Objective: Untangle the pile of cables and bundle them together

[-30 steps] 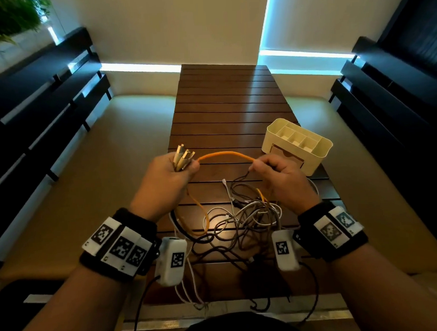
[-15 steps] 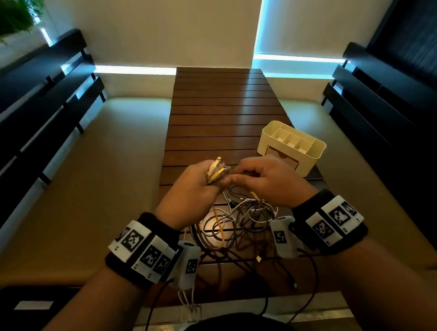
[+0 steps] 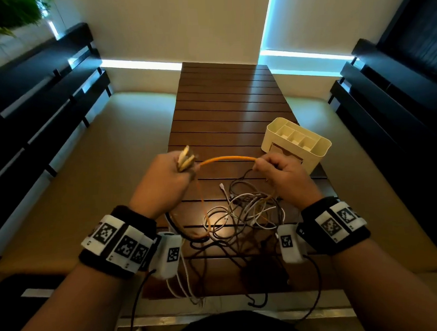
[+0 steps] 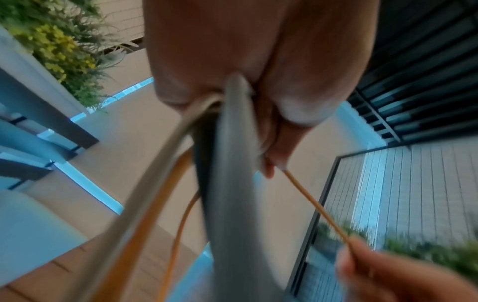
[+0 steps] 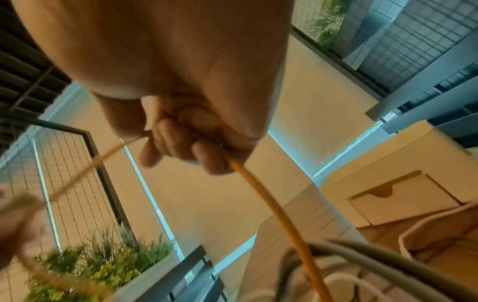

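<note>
Whereas half a second ago both hands met at centre over the pile, they now stand apart again, a span of orange cable arched between them. Left hand, at 10 o'clock of the tangle, has its fingers clamped on a sheaf of gathered connector ends. Right hand, at 1 o'clock, pinches the orange cable with curled fingers. Remaining tangle of cables lies on the surface, near the cream organizer. Judgement: another length drawn free; most cables still knotted, bundling early.
</note>
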The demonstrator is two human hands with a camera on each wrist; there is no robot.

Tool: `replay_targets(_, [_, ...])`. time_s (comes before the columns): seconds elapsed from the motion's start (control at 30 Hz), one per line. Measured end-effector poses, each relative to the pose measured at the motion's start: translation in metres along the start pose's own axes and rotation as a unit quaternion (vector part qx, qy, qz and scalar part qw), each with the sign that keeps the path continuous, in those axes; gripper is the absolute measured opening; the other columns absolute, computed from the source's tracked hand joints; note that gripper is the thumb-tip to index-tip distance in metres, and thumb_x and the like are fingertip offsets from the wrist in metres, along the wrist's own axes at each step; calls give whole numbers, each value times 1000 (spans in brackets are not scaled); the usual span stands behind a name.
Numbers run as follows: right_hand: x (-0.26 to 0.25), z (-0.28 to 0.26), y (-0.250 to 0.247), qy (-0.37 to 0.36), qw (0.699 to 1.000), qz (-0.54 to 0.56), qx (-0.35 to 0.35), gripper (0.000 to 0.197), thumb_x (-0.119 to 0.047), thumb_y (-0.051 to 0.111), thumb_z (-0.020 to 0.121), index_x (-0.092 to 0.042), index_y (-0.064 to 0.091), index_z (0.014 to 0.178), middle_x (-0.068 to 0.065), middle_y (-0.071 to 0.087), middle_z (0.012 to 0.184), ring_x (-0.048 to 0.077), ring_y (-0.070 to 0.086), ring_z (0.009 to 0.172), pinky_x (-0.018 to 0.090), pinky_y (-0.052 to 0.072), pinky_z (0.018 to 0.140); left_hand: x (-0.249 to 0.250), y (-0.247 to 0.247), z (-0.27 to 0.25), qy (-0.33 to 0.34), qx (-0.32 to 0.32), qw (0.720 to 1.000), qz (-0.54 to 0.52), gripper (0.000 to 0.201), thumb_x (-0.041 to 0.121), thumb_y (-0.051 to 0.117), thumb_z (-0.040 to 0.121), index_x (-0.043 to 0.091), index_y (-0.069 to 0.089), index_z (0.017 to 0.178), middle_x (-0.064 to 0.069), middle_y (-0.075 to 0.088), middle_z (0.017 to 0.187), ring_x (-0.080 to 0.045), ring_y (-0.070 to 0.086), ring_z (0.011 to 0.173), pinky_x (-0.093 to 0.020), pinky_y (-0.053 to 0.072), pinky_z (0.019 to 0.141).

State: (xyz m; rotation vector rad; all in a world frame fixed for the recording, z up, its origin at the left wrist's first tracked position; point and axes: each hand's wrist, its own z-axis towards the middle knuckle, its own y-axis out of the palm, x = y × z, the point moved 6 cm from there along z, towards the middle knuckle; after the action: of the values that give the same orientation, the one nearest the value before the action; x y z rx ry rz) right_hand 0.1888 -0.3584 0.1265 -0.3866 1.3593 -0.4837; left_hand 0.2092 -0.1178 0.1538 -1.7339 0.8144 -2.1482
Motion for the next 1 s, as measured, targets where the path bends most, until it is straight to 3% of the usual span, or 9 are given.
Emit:
replay_targets(0.1, [-14, 9, -8, -46, 996, -71, 3, 13, -30, 60, 96, -26, 68, 87, -3, 61, 72, 13, 56, 66, 34, 49, 60, -12, 21, -1, -28, -68, 993, 90, 21, 20, 58, 97, 16, 56, 77, 1, 50, 65, -13, 42, 56, -28, 31, 56])
replay_targets(0.17, [-20, 12, -2, -76, 983, -154, -57, 11, -31, 61, 96, -30, 66, 86, -12, 59, 72, 4, 53, 67, 21, 40, 60, -7, 23, 1, -23, -45, 994, 98, 17, 24, 57, 98, 16, 56, 83, -1, 54, 71, -17, 47, 60, -30, 33, 56])
replay_targets(0.27, [-27, 12, 11, -104, 965, -211, -119, 10, -34, 62, 95, -34, 62, 85, -17, 56, 76, -2, 52, 70, 13, 33, 62, 13, 25, 3, 24, -17, 995, 100, 17, 24, 57, 97, 20, 53, 82, 4, 54, 73, -13, 47, 63, -30, 32, 56])
replay_targets(0.47, [-55, 12, 14, -200, 963, -165, -71, 6, -22, 67, 92, -19, 70, 88, -22, 52, 73, -7, 52, 71, 5, 35, 65, 32, 48, 3, 84, -81, 987, 112, 20, 25, 60, 96, 25, 50, 78, 7, 54, 71, -12, 49, 63, -32, 35, 57])
replay_targets(0.57, [-51, 13, 11, -193, 968, -147, -68, 8, -28, 64, 94, -22, 69, 91, -17, 56, 75, 0, 53, 70, 7, 36, 63, 32, 43, 4, 87, -59, 989, 100, 25, 24, 60, 96, 28, 47, 74, 7, 52, 68, -9, 46, 60, -32, 35, 56])
replay_targets(0.73, [-15, 10, 12, -94, 989, -100, -62, 22, -30, 52, 100, -20, 62, 84, -10, 53, 65, 0, 51, 59, 11, 37, 55, 38, 15, 1, 58, 62, 996, -29, 25, 18, 61, 96, 27, 53, 74, 7, 48, 62, -1, 41, 48, -13, 32, 46])
replay_targets(0.83, [8, 8, 9, -13, 998, -40, -55, 27, -33, 46, 102, -17, 65, 90, -5, 55, 69, 2, 49, 58, 26, 43, 60, 30, -5, 0, 37, 121, 989, -77, 23, 17, 62, 96, 22, 55, 74, 2, 47, 61, -6, 37, 50, -18, 32, 47])
replay_targets(0.93, [12, 10, -4, 18, 1000, 15, -4, 24, -37, 45, 102, -27, 64, 91, -5, 55, 74, 15, 53, 68, 41, 50, 68, 17, -4, -1, 9, 69, 997, -17, 23, 15, 62, 95, 17, 56, 73, 0, 46, 61, -6, 34, 50, -18, 31, 48])
replay_targets(1.0, [3, 14, -15, 9, 999, 30, 44, 21, -38, 49, 101, -30, 65, 89, -14, 51, 69, 13, 50, 68, 42, 50, 68, 7, 7, -1, -19, -8, 999, 35, 24, 16, 62, 95, 14, 55, 72, 0, 45, 59, -11, 35, 52, -27, 34, 52])
